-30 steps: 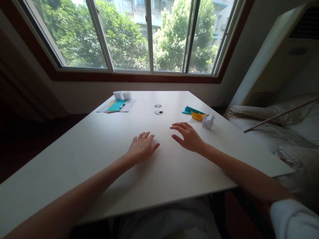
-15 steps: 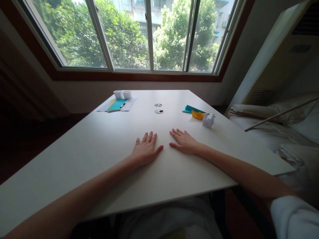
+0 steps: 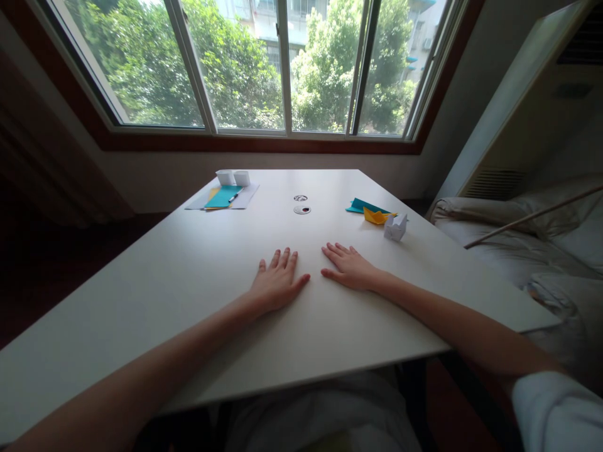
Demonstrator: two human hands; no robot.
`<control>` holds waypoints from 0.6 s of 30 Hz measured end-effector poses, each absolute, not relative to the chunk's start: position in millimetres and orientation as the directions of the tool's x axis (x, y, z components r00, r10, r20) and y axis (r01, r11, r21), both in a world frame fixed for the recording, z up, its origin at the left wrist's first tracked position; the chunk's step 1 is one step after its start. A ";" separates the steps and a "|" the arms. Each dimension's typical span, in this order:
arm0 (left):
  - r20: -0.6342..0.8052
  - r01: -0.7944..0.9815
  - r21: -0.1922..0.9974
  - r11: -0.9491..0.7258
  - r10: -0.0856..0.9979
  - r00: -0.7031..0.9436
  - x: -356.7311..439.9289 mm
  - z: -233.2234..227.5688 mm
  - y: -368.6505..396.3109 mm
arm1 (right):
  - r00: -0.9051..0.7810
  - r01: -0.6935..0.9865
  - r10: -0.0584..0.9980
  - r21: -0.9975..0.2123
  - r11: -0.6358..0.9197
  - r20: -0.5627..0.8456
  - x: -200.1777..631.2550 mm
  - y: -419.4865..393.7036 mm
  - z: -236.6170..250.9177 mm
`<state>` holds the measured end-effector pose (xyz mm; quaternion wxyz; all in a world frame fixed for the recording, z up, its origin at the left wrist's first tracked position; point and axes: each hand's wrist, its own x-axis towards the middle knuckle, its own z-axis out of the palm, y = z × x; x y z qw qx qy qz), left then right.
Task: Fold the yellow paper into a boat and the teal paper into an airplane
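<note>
My left hand (image 3: 277, 283) lies flat, palm down, on the white table (image 3: 198, 276), fingers spread and holding nothing. My right hand (image 3: 347, 268) rests flat beside it, a short gap apart, also holding nothing. Beyond my right hand stand a small white folded paper figure (image 3: 394, 226), a yellow folded paper piece (image 3: 376, 216) and a teal folded paper (image 3: 362, 206). None of these touch my hands.
At the far left of the table lie white sheets with teal paper (image 3: 223, 196), a pen (image 3: 232, 198) and two small white paper boxes (image 3: 232, 177). A round cable hole (image 3: 302, 209) sits mid-table. A window runs behind; bedding (image 3: 513, 238) lies at the right.
My right hand has dropped from hovering to lying flat on the table. My left hand has spread its fingers and settled flat. Both have stayed still over the last half second.
</note>
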<state>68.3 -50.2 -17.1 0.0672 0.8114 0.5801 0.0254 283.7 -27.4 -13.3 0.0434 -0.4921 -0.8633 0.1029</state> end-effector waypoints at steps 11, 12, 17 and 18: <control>-0.035 0.938 0.137 -0.319 0.945 0.326 68.2 -17.6 -50.3 | -0.513 0.840 0.858 -0.217 0.497 -0.018 283.7 -27.4 -13.1; -0.034 0.938 0.135 -0.319 0.945 0.326 68.2 -17.6 -50.3 | -0.513 0.840 0.858 -0.218 0.497 -0.018 283.7 -27.5 -13.1; -0.037 0.938 0.138 -0.318 0.945 0.325 68.2 -17.2 -50.7 | -0.515 0.839 0.857 -0.220 0.498 -0.022 283.5 -28.0 -12.6; -0.038 0.938 0.138 -0.317 0.945 0.325 68.1 -17.2 -50.8 | -0.515 0.839 0.857 -0.220 0.499 -0.022 283.5 -28.1 -12.6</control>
